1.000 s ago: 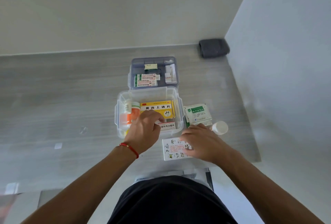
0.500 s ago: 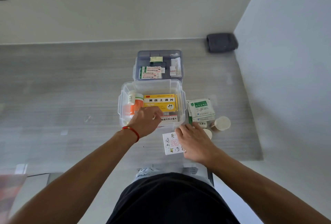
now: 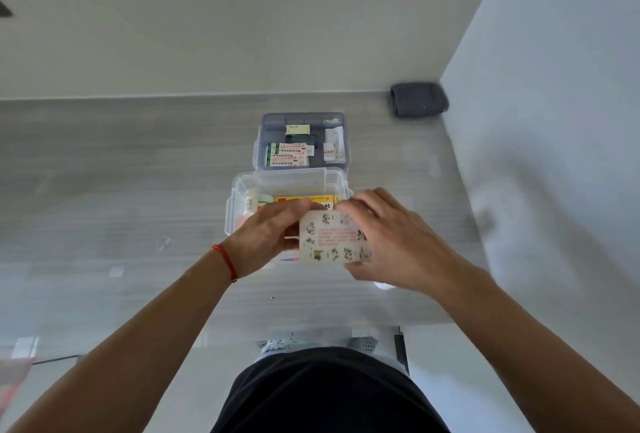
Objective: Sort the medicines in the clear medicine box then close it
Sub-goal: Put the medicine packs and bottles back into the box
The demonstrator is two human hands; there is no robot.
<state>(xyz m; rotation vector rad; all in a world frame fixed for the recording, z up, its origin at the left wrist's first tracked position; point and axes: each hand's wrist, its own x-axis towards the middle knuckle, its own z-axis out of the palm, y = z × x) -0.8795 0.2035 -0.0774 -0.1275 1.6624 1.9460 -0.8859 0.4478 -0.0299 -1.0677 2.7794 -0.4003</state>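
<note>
Both hands hold white box (image 3: pixel 334 238) over clear bin's (image 3: pixel 239 190) near edge: left hand (image 3: pixel 268 235) on its left side, right hand (image 3: pixel 388 238) on right. Printed face up, long axis left-right, slightly tilted.

Single head-worn camera looks steeply down, close over the table (image 3: pixel 104 190)

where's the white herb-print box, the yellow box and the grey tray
white herb-print box (image 3: pixel 333 238), head view, middle of its printed face
yellow box (image 3: pixel 304 198), head view, its top strip inside the clear box
grey tray (image 3: pixel 263 141), head view, its left wall
</note>
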